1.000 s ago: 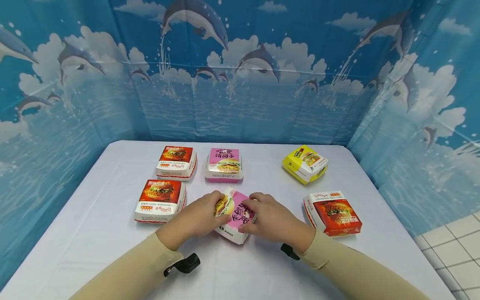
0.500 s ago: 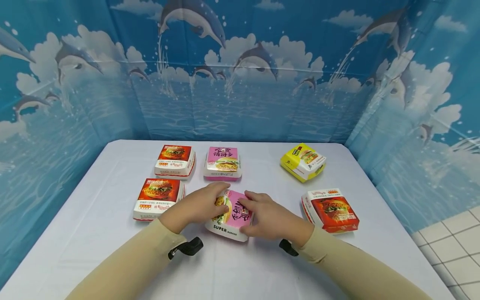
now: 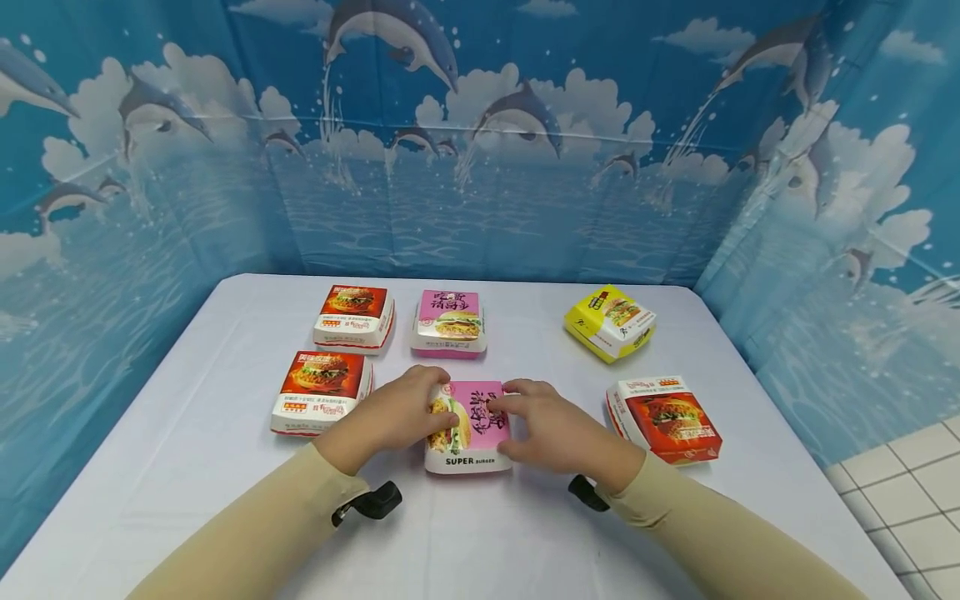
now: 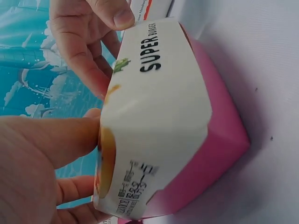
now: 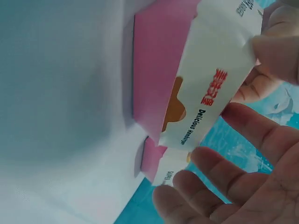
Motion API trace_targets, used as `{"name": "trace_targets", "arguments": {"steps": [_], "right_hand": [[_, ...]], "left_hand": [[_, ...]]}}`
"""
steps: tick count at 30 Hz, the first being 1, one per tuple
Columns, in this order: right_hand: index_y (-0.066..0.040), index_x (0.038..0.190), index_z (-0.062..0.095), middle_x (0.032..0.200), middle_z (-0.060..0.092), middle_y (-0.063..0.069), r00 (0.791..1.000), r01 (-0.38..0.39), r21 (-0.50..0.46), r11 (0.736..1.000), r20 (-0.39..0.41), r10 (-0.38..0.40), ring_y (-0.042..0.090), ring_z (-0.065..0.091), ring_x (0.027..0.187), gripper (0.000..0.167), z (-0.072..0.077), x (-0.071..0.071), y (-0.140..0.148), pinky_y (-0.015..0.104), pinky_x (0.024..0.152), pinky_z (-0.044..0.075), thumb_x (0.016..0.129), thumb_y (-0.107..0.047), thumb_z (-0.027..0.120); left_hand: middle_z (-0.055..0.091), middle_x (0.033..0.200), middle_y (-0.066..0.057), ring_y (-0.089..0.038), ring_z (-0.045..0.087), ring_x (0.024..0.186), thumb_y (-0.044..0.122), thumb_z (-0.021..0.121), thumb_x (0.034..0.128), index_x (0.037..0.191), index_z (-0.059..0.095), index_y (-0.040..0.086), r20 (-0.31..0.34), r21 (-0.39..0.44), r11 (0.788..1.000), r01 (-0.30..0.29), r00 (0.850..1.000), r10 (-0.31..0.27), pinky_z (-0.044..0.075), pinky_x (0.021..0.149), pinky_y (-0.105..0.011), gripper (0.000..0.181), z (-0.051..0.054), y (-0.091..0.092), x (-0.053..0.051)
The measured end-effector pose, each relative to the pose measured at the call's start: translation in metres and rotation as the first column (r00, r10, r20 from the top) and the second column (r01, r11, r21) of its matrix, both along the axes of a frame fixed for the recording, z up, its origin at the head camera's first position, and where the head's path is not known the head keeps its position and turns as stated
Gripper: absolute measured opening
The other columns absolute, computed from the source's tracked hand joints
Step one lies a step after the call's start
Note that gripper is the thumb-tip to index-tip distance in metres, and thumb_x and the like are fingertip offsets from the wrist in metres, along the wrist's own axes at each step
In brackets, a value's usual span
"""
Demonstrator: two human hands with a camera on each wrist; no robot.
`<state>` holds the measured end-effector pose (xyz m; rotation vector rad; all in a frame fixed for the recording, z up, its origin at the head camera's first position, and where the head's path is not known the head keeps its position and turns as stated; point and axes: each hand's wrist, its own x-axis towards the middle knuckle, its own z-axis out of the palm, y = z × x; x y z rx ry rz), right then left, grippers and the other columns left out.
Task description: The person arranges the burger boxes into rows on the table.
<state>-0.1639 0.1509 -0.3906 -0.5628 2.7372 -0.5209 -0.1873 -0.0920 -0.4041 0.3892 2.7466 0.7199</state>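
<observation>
A pink and white burger box (image 3: 468, 433) lettered "SUPER BURGER" lies flat at the near middle of the table, its front edge toward me. My left hand (image 3: 397, 412) holds its left side, the thumb over the lid and the other fingers toward the back left. At the right side my right hand (image 3: 551, 429) has thumb and index finger on the lid's edge. In the right wrist view, the other fingers of that right hand (image 5: 233, 172) are spread beside the box (image 5: 210, 84). The left wrist view shows the box's pink base (image 4: 219, 116) on the cloth.
Another pink burger box (image 3: 448, 325) stands behind. Two red and white burger boxes, one farther back (image 3: 354, 319) and one nearer (image 3: 322, 392), are at the left. At the right are a yellow burger box (image 3: 610, 323) and a red one (image 3: 663, 419). A dolphin curtain (image 3: 480, 208) hangs behind the white table.
The held pink box was askew; both hands have turned it until its front edge is square to me. The other boxes have stayed in place.
</observation>
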Motion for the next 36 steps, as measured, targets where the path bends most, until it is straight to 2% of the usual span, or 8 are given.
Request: {"name": "trace_targets", "arguments": {"steps": [4,9,13,16,18,23,28,36], "right_hand": [[-0.028,0.139,0.069,0.143,0.059,0.003,1.000,0.022,0.000,1.000,-0.023,-0.022,0.023,0.053,0.134,0.050,0.001,-0.001,0.001,0.045,0.110,0.054,0.091,-0.032,0.083],[-0.027,0.132,0.073,0.123,0.065,-0.001,0.999,0.018,-0.010,1.000,-0.037,-0.018,0.017,0.059,0.115,0.039,-0.001,-0.002,0.000,0.039,0.102,0.057,0.093,-0.029,0.081],[-0.026,0.121,0.078,0.112,0.066,-0.004,0.995,0.028,0.004,1.000,-0.092,-0.027,0.015,0.059,0.109,0.027,-0.003,-0.003,-0.002,0.037,0.098,0.057,0.094,-0.026,0.081],[-0.024,0.114,0.080,0.107,0.069,-0.004,0.987,0.027,0.030,0.999,-0.160,-0.022,0.016,0.061,0.106,0.020,-0.005,-0.003,-0.004,0.037,0.098,0.058,0.094,-0.022,0.081],[-0.022,0.113,0.081,0.107,0.071,-0.003,0.980,0.021,0.050,0.999,-0.197,-0.011,0.017,0.063,0.106,0.019,-0.006,-0.002,-0.006,0.038,0.099,0.058,0.094,-0.020,0.081],[-0.018,0.118,0.080,0.106,0.073,-0.002,0.977,0.022,0.070,0.997,-0.215,-0.007,0.016,0.065,0.103,0.025,-0.007,0.000,-0.009,0.038,0.098,0.059,0.095,-0.024,0.080],[-0.017,0.124,0.078,0.108,0.069,0.000,0.976,0.027,0.087,0.996,-0.217,-0.007,0.017,0.062,0.102,0.042,-0.007,0.004,-0.011,0.037,0.095,0.059,0.091,-0.042,0.082],[-0.009,0.139,0.069,0.107,0.060,0.004,0.969,0.009,0.080,0.997,-0.247,0.011,0.013,0.051,0.089,0.073,-0.009,0.009,-0.015,0.028,0.075,0.051,0.088,-0.061,0.078]], "left_hand": [[0.058,0.140,-0.006,-0.020,0.058,0.111,0.050,0.078,0.0924,0.144,0.056,0.015,0.003,-0.022,0.999,-0.035,0.999,0.035,0.054,0.105,-0.047,0.067,0.002,-0.001,0.003],[0.061,0.127,-0.004,-0.020,0.059,0.107,0.052,0.080,0.0902,0.141,0.056,0.015,0.030,-0.012,0.997,-0.070,0.997,0.070,0.056,0.098,-0.044,0.068,0.002,-0.002,0.004],[0.060,0.141,-0.004,-0.022,0.058,0.122,0.052,0.078,0.0915,0.148,0.054,0.022,0.022,-0.006,0.999,-0.052,0.998,0.052,0.053,0.107,-0.050,0.069,-0.001,-0.003,0.005],[0.055,0.153,-0.004,-0.026,0.054,0.135,0.053,0.076,0.0931,0.155,0.052,0.031,-0.001,-0.035,0.999,-0.030,1.000,0.030,0.048,0.113,-0.055,0.070,-0.003,-0.003,0.006],[0.055,0.155,-0.004,-0.028,0.053,0.136,0.054,0.075,0.0935,0.156,0.050,0.033,-0.015,-0.059,0.998,-0.026,1.000,0.025,0.048,0.113,-0.057,0.070,-0.003,-0.003,0.007],[0.057,0.152,-0.004,-0.029,0.055,0.132,0.055,0.075,0.0931,0.155,0.051,0.032,-0.040,-0.085,0.996,-0.042,0.998,0.038,0.049,0.111,-0.057,0.070,-0.004,-0.002,0.010],[0.060,0.147,-0.004,-0.029,0.058,0.129,0.056,0.075,0.0920,0.153,0.052,0.029,-0.043,-0.084,0.995,-0.062,0.997,0.059,0.051,0.109,-0.056,0.071,-0.004,-0.002,0.010],[0.064,0.136,-0.007,-0.029,0.061,0.118,0.061,0.075,0.0901,0.151,0.052,0.023,-0.060,-0.100,0.992,-0.082,0.995,0.076,0.053,0.106,-0.053,0.076,-0.005,-0.003,0.012]]}}
